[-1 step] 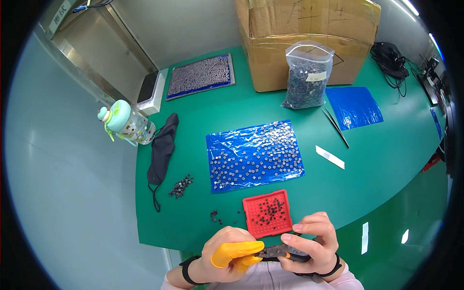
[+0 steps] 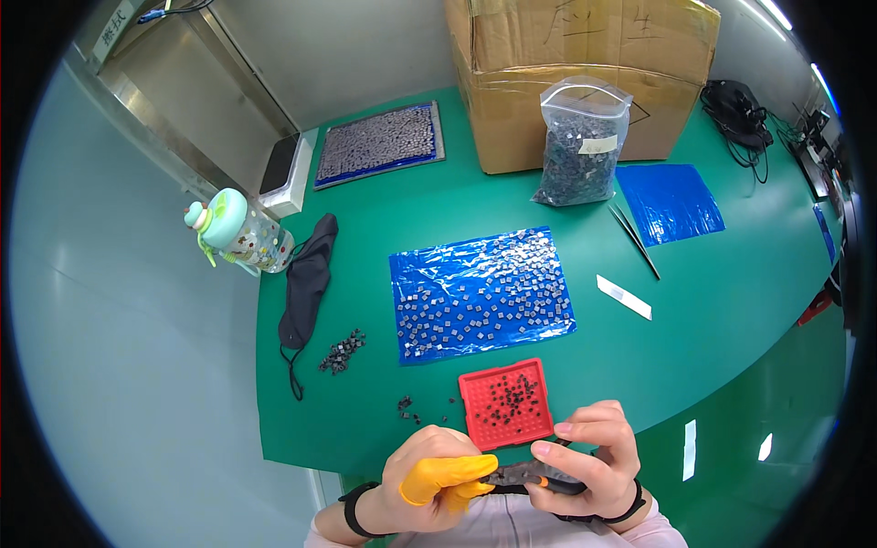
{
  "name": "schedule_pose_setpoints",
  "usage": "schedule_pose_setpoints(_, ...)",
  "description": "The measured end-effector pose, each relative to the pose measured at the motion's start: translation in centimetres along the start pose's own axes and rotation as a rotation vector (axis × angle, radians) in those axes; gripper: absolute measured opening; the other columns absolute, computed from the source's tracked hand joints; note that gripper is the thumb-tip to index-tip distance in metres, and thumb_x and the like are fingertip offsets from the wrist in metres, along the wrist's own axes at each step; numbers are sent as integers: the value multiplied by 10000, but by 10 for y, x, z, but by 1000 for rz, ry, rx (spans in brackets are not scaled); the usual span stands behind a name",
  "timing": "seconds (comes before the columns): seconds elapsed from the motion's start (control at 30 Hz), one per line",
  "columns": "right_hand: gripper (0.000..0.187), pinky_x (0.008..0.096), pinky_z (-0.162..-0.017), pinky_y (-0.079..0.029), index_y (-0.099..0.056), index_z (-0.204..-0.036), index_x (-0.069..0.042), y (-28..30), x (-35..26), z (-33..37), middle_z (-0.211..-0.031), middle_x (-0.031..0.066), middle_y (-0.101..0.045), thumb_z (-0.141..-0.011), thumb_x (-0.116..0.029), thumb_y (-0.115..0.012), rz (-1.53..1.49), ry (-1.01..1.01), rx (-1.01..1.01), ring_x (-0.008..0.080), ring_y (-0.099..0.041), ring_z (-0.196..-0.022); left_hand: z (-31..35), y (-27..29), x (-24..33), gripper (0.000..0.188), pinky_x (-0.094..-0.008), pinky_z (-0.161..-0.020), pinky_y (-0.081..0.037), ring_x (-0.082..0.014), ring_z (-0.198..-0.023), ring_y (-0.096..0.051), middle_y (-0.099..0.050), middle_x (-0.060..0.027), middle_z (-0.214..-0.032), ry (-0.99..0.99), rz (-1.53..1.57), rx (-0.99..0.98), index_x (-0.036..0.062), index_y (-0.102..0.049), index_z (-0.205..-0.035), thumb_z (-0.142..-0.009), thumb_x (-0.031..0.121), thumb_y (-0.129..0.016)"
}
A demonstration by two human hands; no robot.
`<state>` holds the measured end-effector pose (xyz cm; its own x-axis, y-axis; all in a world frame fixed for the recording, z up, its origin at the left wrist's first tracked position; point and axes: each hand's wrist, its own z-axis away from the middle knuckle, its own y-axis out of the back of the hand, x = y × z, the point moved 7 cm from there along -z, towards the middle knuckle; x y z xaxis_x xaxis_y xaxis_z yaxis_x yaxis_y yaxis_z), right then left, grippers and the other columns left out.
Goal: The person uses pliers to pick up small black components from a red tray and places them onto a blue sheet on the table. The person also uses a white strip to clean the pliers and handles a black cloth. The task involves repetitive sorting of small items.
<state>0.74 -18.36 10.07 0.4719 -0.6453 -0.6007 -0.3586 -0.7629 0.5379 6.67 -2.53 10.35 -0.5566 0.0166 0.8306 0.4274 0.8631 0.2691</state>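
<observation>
My right hand (image 2: 598,459) is closed round a pair of pliers (image 2: 517,474) with dark jaws and black-and-orange handles. The jaws point left, to the fingertips of my left hand (image 2: 431,479). Yellow covers sheathe the thumb and forefinger of that hand, which are pinched together at the jaw tips; whatever is between them is too small and hidden to make out. Just beyond both hands lies a red square tray (image 2: 477,387) with many tiny black pieces (image 2: 513,398) scattered in it.
A blue sheet (image 2: 429,274) bears many small metallic squares. Dark pieces (image 2: 343,352) lie in a pile beside a black mask (image 2: 308,283) and a bottle (image 2: 242,233). Tweezers (image 2: 635,242), a white strip (image 2: 624,297), a filled zip bag (image 2: 577,155) and a cardboard box (image 2: 502,110) are farther off.
</observation>
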Motion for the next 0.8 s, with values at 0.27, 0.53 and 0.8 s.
schedule_pose_setpoints(0.27,434,354,-649,-366,-668,-990,-186,2,-7,0,-1008,46,-492,-582,-239,-806,36,69,-8,214,-547,-814,4,-1,-4,288,-331,-546,-406,-246,-622,-520,-564,-114,-798,63,116,-203,-3,-574,-905,-620,-23,-609)
schedule_pose_setpoints(0.53,428,352,-647,-363,-666,-985,-196,5,-7,3,-1003,41,-486,-584,-245,-805,60,70,20,206,-542,-801,12,-12,-18,104,-320,-586,-434,-258,-655,-535,-571,-146,-821,160,235,-311,-23,-573,-889,-844,69,-591)
schedule_pose_setpoints(0.8,435,346,-652,-403,-666,-968,-164,7,3,3,-995,47,-497,-555,-218,-790,-30,-20,47,210,-542,-816,5,3,-6,195,-306,-802,-540,-241,-956,-654,-627,-185,-1116,350,520,10,-42,-601,-1025,-831,-42,-621)
